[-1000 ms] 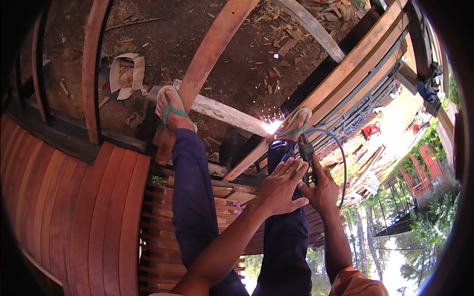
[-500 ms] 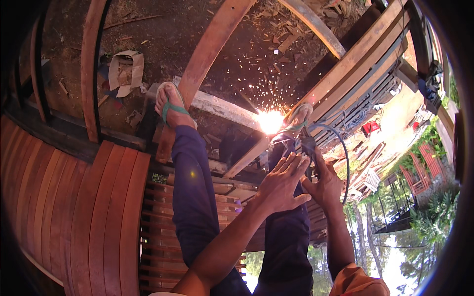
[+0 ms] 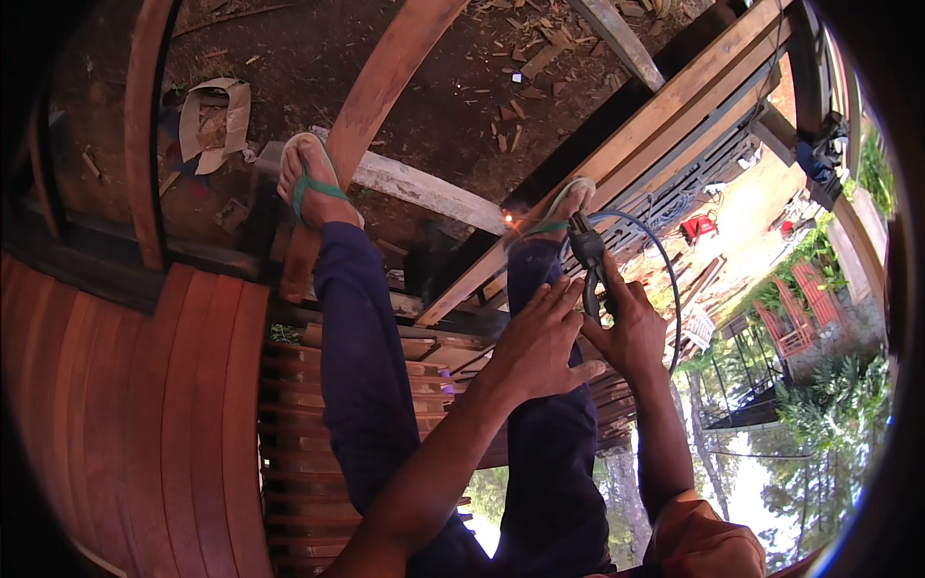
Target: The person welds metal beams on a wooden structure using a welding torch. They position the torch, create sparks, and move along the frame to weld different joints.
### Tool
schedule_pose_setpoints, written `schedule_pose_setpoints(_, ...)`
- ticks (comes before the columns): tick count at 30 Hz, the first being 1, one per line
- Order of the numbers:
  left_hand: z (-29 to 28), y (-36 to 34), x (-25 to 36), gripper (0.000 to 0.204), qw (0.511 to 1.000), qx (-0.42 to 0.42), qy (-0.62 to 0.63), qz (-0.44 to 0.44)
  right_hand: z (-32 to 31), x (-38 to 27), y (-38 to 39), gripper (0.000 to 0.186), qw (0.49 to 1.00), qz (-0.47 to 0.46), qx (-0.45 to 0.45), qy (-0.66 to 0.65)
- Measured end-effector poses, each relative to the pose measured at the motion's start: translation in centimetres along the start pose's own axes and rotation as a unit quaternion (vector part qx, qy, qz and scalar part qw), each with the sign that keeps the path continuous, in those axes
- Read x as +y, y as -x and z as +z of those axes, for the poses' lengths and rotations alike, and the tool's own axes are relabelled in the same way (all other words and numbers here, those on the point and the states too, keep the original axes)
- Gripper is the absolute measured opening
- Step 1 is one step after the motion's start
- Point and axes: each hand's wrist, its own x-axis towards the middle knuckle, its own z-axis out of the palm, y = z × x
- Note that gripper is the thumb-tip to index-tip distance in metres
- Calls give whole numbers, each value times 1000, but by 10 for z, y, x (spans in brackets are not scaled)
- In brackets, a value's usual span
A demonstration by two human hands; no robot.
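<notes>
My right hand (image 3: 633, 332) is closed round the handles of a dark welding electrode holder (image 3: 586, 249), its head pointing away from me. A blue-grey cable (image 3: 667, 275) loops off to the right beside it. Just left of the holder, my left hand (image 3: 540, 342) is spread with fingers extended and holds nothing; whether its fingertips touch the holder, I cannot tell. Beyond the hands, a small orange glow (image 3: 509, 218) sits at the end of a pale, weathered metal beam (image 3: 424, 193), close to my right sandalled foot (image 3: 568, 204). Any rod in the holder is too thin to make out.
My left sandalled foot (image 3: 313, 183) rests where a reddish-brown beam (image 3: 385, 91) crosses the pale one. Wooden planking (image 3: 145, 405) lies at left, long beams (image 3: 665, 125) at right. Far below are scrap-strewn ground (image 3: 462, 87), a torn cardboard box (image 3: 214, 125) and a red machine (image 3: 698, 228).
The bright arc and its spray of sparks have died to a small glow. My right hand has drawn the holder up and slightly left, away from the joint; my left hand stays spread beside it.
</notes>
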Motion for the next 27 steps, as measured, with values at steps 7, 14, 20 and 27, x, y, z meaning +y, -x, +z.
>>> schedule_pose_setpoints(7, -8, 1, 2, 78, 1000, -10, 8, -7, -1, -5, -2, 98, 999, 22, -14, 19)
schedule_pose_setpoints(14, 4, 1, -3, 80, 1000, -2, 1, 3, 4, 3, -4, 98, 999, 27, -22, 12)
schedule_pose_setpoints(20, 10, 2, -6, 80, 1000, -6, -10, 2, 11, 8, -4, 97, 999, 34, -24, 3)
schedule_pose_setpoints(27, 6, 2, -4, 78, 1000, -10, -13, -9, 13, 9, -6, 96, 1000, 18, -20, -7)
